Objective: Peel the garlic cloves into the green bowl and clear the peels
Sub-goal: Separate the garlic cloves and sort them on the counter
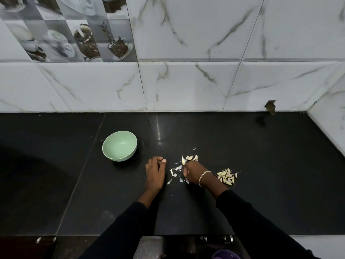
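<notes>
The right hand (192, 171) curls its fingers over thin white garlic peels (174, 174) on the black tabletop (270, 161). The left hand (155, 173) has curled fingers too. I cannot tell if either holds anything.

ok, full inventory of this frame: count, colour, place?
bowl: one, green, empty, on counter left of hands.
clove pile: one, pale yellow, right of right wrist.
clove cluster: few, white-yellow, at right hand's fingers.
peels: several, white, scattered between hands.
counter: one, black, under everything.
wall tiles: many, white marble, behind counter.
cup-print tiles: several, grey, top left.
bracelet: one, silver, right wrist.
left hand: one, curled, right of bowl; hold unclear.
right hand: one, curled among peels; grip hidden.
</notes>
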{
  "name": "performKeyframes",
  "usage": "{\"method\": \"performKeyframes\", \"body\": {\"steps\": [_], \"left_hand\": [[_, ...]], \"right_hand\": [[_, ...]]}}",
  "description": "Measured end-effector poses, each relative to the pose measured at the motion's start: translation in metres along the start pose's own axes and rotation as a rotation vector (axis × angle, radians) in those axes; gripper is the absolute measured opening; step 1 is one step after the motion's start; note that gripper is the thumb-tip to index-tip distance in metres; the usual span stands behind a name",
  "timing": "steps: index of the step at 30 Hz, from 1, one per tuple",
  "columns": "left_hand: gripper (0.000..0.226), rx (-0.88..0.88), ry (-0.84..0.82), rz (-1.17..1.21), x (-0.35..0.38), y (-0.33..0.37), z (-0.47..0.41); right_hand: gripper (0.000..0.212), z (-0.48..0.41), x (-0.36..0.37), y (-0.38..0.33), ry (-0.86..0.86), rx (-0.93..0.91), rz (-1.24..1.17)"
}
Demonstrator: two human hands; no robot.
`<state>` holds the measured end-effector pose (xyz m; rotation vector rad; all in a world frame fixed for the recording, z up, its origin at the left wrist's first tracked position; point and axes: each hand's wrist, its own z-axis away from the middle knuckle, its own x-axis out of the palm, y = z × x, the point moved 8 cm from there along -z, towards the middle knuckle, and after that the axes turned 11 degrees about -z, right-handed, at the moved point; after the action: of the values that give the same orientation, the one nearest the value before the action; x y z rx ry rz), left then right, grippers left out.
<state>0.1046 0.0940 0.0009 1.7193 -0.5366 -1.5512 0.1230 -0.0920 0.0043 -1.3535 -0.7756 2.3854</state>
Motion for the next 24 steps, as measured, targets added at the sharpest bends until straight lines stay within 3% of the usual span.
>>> {"method": "performKeyframes", "body": {"steps": [4,10,13,20,24], "left_hand": [[0.012,0.035,-0.022,-0.016,0.003,0.007,0.005],[0.005,0.092,-0.059,-0.116,0.009,0.011,0.007],[0.009,0.117,-0.084,-0.168,0.009,0.007,0.008],[0.046,0.189,-0.237,-0.277,0.017,0.010,0.027],[0.029,0.134,-0.200,-0.263,0.024,0.022,0.032]], "right_hand": [[0.005,0.003,0.002,-0.004,0.041,0.003,0.024],[0.025,0.020,-0.021,0.010,0.198,0.001,-0.122],[0.010,0.040,-0.051,0.040,0.320,0.064,-0.228],[0.005,0.085,-0.107,0.114,0.456,0.258,-0.269],[0.012,0.096,-0.106,0.137,0.425,0.311,-0.276]]}}
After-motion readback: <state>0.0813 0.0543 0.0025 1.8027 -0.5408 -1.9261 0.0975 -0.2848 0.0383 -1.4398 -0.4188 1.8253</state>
